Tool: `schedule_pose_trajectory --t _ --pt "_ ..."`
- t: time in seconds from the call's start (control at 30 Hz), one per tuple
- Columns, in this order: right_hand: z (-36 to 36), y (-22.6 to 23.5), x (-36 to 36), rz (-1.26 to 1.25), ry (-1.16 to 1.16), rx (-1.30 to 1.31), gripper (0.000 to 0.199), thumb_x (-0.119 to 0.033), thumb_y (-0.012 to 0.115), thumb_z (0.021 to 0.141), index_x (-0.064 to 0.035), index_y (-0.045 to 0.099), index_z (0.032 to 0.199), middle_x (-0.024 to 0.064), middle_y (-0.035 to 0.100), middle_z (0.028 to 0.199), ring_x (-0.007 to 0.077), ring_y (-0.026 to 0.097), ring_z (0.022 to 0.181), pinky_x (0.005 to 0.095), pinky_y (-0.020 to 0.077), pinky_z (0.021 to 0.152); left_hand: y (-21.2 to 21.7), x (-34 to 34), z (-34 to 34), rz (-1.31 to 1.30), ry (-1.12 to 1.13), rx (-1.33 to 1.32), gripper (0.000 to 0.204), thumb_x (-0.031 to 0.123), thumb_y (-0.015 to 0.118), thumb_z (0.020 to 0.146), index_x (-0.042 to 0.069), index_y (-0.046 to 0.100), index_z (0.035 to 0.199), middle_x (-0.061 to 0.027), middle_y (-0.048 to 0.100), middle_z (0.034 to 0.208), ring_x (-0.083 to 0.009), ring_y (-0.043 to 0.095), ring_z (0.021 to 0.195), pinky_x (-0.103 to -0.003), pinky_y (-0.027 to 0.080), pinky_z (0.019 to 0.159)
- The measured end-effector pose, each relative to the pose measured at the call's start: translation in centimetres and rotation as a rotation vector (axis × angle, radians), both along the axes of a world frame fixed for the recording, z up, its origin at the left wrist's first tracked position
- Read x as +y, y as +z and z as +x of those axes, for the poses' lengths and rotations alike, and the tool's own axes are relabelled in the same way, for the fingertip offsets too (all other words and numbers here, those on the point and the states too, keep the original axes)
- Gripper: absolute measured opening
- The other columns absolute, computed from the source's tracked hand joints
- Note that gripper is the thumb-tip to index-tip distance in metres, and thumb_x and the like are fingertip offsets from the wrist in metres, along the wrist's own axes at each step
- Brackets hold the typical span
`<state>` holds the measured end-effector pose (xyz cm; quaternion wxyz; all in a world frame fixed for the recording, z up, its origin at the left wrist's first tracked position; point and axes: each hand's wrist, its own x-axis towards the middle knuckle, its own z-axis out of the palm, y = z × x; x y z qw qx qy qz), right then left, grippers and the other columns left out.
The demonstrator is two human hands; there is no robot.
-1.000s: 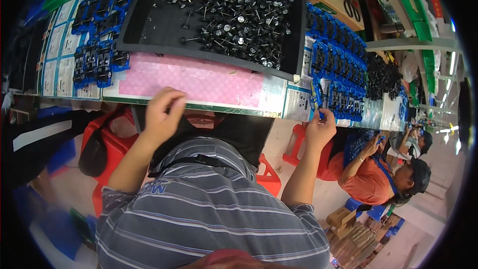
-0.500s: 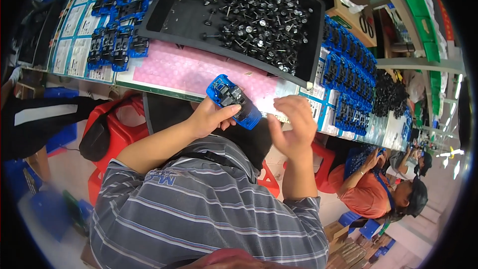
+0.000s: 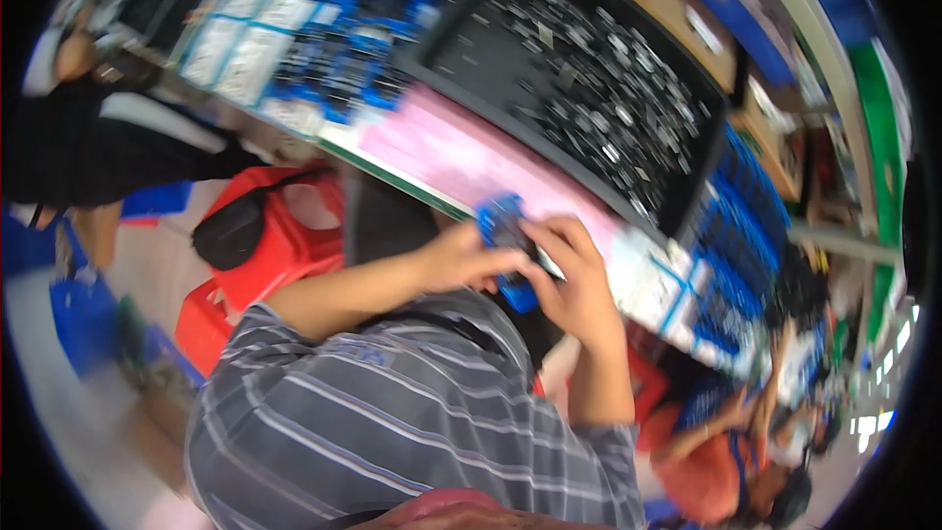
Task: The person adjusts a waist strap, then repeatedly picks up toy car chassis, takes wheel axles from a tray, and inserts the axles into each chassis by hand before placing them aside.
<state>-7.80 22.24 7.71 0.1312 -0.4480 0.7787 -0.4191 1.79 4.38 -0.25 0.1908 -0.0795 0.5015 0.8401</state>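
A blue and black toy car (image 3: 519,291), its upper side partly covered by fingers, is held just in front of the table edge. My left hand (image 3: 469,257) is closed around its near left side, thumb across it. From the right, my right hand (image 3: 572,280) has its thumb and fingers closed on the car's right side. Motion blur hides the small parts, and I cannot make out whether anything else is between those fingers. Beyond the hands a black tray (image 3: 491,103) holds many small black wheels on metal axles (image 3: 613,113).
Pink bubble wrap (image 3: 461,147) lies before the tray. Rows of blue toy cars stand left (image 3: 343,64) and right (image 3: 736,226) of it. A red stool (image 3: 280,255) is at my left. A person in orange (image 3: 702,476) sits to the right; another person's dark sleeve (image 3: 88,152) is left.
My right hand has come in from the right and closed on the car. The view has swung, so tray and table appear shifted right and tilted. My left hand still holds the car.
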Motion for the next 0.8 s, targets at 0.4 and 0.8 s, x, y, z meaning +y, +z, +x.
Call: schedule_pose_trajectory --t 0.4,0.8 --pt "1.4 0.2 -0.2 0.063 0.001 -0.105 0.048 -0.001 0.083 0.066 0.0006 0.061 0.108 0.0132 0.058 0.109 0.0267 0.06 0.093 0.0342 0.0505 0.077 -0.6 0.5 1.0 0.054 -0.102 0.06 0.043 0.053 0.066 0.092 0.01 0.06 0.099 0.0007 0.057 0.068 -0.0068 0.053 0.052 -0.02 0.04 0.044" --pt "0.6 -0.1 -0.5 0.055 0.073 -0.116 0.051 0.002 0.082 0.066 0.0 0.065 0.114 0.0156 0.061 0.11 0.0301 0.063 0.097 0.0357 0.0515 0.083 -0.8 -0.4 0.8 0.037 -0.153 0.099 0.042 0.045 0.063 0.097 0.008 0.056 0.116 0.0014 0.059 0.085 -0.006 0.054 0.063 -0.02 0.045 0.055"
